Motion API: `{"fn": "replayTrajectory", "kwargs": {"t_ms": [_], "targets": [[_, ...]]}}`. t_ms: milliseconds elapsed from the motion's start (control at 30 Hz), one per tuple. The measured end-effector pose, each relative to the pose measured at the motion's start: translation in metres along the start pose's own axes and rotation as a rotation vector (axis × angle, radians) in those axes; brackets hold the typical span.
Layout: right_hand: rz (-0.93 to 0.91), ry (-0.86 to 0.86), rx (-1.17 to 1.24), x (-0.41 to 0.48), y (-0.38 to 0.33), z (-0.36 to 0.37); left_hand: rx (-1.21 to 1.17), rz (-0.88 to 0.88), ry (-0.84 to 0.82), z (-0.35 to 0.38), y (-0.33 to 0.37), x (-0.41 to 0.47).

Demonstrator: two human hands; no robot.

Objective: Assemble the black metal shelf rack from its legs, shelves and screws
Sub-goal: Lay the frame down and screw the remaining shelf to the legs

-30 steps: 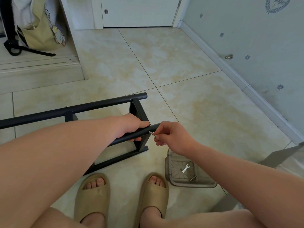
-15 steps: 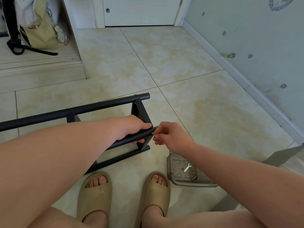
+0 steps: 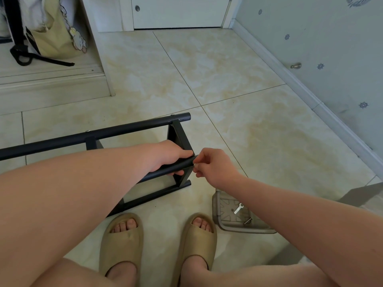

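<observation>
Floor tiles of cream marbled stone carry the part-built black metal shelf rack, which lies on its side toward the floor's near edge. The left hand wraps its nearest round black leg tube, and the right hand pinches what is probably a small screw, hidden by the fingertips, at that tube's end. A leg screw seems to be starting; next it needs threading in straight, then tightening from the clear grey plastic tray beside the feet, which holds a small white wrench.
</observation>
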State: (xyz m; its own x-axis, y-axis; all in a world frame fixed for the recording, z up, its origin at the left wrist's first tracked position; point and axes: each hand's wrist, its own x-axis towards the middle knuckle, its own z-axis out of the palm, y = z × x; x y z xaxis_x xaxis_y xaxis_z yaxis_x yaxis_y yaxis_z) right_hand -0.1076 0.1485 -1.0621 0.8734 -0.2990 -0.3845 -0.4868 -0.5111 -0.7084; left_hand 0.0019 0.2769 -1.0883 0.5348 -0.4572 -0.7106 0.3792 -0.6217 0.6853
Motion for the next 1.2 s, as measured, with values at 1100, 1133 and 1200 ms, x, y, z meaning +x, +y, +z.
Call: {"fn": "replayTrajectory", "kwargs": {"t_ms": [1100, 1133, 1200], "targets": [[-0.375, -0.077, -0.621, 0.005, -0.002, -0.016, -0.022, 0.040, 0.004, 0.004, -0.002, -0.007], [-0.343, -0.087, -0.558, 0.004, -0.002, -0.016, -0.022, 0.040, 0.005, 0.004, -0.002, -0.007], [-0.315, -0.095, -0.541, 0.003, 0.000, -0.016, -0.021, 0.040, 0.008, 0.004, -0.002, -0.007]]}}
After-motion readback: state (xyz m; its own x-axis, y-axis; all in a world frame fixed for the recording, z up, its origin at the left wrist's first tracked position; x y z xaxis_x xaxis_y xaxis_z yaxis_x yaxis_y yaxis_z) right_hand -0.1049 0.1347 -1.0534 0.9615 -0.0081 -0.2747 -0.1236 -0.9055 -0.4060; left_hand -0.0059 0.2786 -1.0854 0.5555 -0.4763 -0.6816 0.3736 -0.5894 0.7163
